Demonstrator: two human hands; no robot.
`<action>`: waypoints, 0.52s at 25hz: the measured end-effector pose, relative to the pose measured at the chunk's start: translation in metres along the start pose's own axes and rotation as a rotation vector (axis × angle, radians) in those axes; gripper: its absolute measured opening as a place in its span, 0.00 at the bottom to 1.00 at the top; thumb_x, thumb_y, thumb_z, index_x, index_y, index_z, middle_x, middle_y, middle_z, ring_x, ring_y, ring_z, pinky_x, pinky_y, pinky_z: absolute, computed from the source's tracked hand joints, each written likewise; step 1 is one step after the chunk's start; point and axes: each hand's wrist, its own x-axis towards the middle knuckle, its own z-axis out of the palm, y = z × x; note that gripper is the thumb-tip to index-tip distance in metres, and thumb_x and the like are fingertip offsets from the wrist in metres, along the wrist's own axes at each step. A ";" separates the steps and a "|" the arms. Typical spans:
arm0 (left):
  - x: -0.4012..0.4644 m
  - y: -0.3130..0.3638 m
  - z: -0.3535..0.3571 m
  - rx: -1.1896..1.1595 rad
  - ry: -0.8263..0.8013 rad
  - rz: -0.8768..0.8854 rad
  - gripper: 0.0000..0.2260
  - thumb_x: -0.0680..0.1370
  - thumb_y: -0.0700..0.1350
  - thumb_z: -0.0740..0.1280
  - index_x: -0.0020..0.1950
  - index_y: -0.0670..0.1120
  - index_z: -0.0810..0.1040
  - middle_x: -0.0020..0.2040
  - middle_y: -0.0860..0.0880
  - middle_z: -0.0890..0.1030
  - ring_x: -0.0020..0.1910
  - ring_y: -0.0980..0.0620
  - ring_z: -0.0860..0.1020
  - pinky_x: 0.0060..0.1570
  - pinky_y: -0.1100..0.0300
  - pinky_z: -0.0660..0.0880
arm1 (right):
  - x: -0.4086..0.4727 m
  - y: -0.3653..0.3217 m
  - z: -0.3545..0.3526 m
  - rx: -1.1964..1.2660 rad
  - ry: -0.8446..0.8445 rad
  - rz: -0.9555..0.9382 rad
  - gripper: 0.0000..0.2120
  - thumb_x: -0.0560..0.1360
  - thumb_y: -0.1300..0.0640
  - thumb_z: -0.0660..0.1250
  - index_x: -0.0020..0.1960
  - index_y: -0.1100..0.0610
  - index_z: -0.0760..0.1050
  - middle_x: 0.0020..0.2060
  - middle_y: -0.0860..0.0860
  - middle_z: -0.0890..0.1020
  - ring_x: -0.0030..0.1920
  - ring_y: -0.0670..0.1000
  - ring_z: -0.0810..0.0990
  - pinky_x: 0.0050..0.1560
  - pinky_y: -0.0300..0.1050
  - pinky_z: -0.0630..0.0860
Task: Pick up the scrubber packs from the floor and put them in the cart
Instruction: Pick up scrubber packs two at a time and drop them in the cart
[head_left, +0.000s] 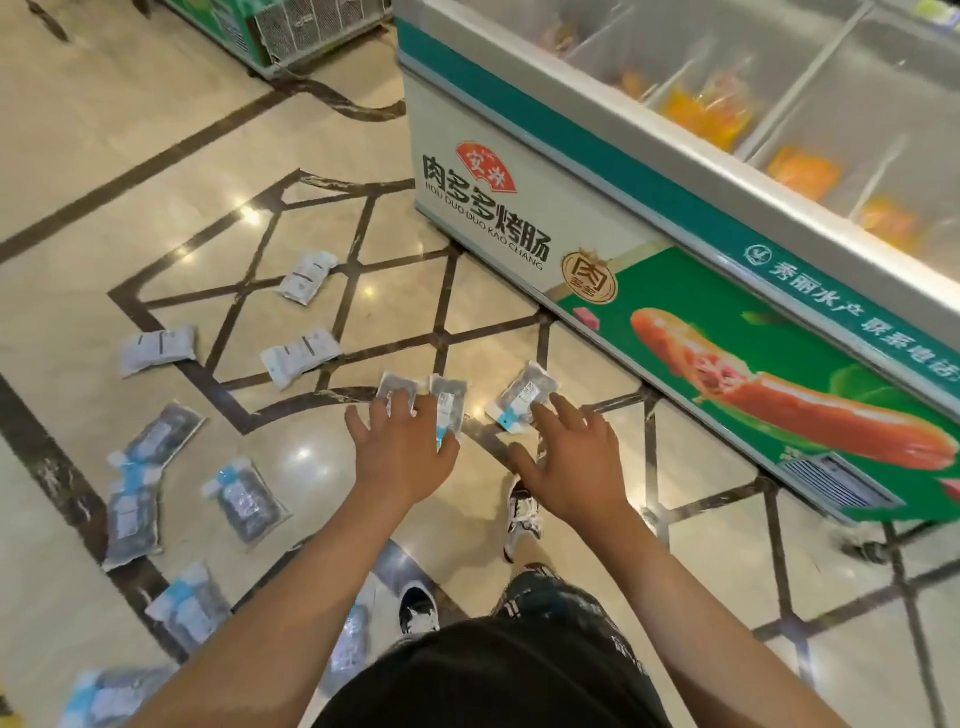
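Note:
Several scrubber packs lie scattered on the glossy tiled floor (311, 467). My left hand (402, 449) reaches down with spread fingers resting on two packs side by side, one pack (396, 385) at its fingertips and another pack (451, 397) beside it. My right hand (569, 460) is stretched out flat, its fingertips touching the near edge of a third pack (525, 396). Neither hand has lifted anything. More packs lie to the left: a white-faced pack (300, 356), a dark pack (247, 501) and a pack (156, 347) farther out. The cart is out of view.
A chest freezer (571, 218) with a sausage advert stands close on the right, its caster (867, 551) on the floor. Another freezer (270, 31) is at the back. My shoes (522, 514) stand just below the hands. Further packs (132, 525) lie at the lower left.

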 end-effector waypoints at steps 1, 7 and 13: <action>0.013 0.008 -0.003 -0.010 -0.006 -0.008 0.28 0.81 0.62 0.56 0.78 0.51 0.65 0.77 0.44 0.68 0.75 0.39 0.66 0.73 0.35 0.56 | 0.018 0.008 -0.003 0.011 -0.022 -0.009 0.27 0.77 0.38 0.64 0.71 0.51 0.74 0.72 0.54 0.76 0.68 0.67 0.73 0.65 0.62 0.72; 0.092 0.054 -0.024 -0.003 -0.050 -0.052 0.26 0.80 0.62 0.56 0.75 0.52 0.67 0.74 0.43 0.70 0.73 0.38 0.67 0.72 0.34 0.57 | 0.117 0.054 -0.030 0.026 -0.103 -0.071 0.34 0.75 0.36 0.56 0.75 0.51 0.70 0.76 0.54 0.70 0.72 0.68 0.68 0.70 0.63 0.66; 0.166 0.092 -0.014 0.011 -0.055 -0.087 0.27 0.76 0.61 0.55 0.70 0.49 0.73 0.68 0.43 0.75 0.68 0.37 0.71 0.69 0.36 0.59 | 0.193 0.096 -0.024 -0.030 -0.182 -0.123 0.32 0.77 0.37 0.60 0.77 0.51 0.67 0.77 0.53 0.69 0.74 0.67 0.66 0.72 0.63 0.64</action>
